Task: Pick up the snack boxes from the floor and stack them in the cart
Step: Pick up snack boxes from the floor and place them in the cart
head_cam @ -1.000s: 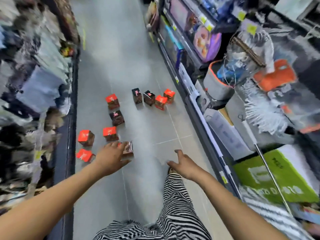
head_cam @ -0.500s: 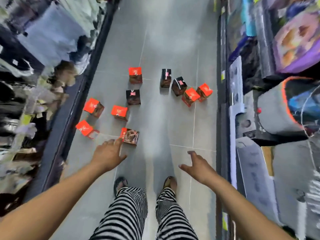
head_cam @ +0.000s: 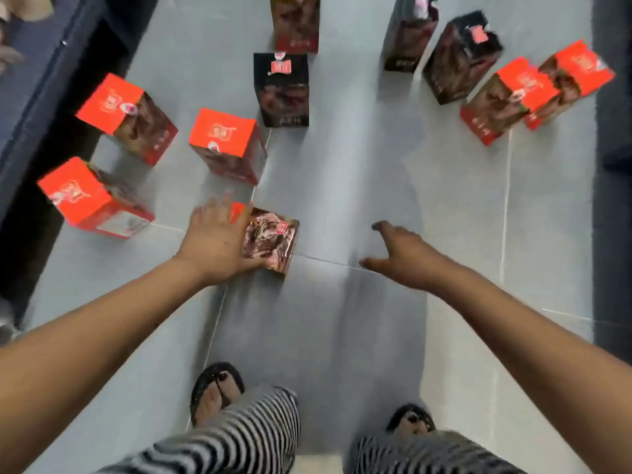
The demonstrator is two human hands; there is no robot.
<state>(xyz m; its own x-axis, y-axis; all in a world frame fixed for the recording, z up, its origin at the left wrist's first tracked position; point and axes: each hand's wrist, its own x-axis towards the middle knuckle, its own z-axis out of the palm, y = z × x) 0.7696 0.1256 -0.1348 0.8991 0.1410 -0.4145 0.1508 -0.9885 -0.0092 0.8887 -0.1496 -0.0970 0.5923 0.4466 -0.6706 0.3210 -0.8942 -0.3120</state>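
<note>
Several red and dark snack boxes stand scattered on the grey tiled floor. The nearest box (head_cam: 273, 239) lies on its side just ahead of my feet. My left hand (head_cam: 217, 239) reaches down over its left end with fingers spread, the thumb at its near edge; the fingers have not closed round it. My right hand (head_cam: 405, 249) hovers open to the right of that box, apart from it, holding nothing. Other boxes include a red one (head_cam: 225, 142), a dark one (head_cam: 284, 87) and a red pair (head_cam: 533, 94) at the far right. No cart is in view.
Dark shelf bases line the left edge (head_cam: 44, 107) and the right edge (head_cam: 614, 131) of the aisle. My sandalled feet (head_cam: 217, 388) and striped trousers fill the bottom. Bare floor lies between my right hand and the right shelf.
The view has dropped closer to the floor. My left hand has moved forward onto the left end of the nearest box. My right hand has lowered beside it, still apart.
</note>
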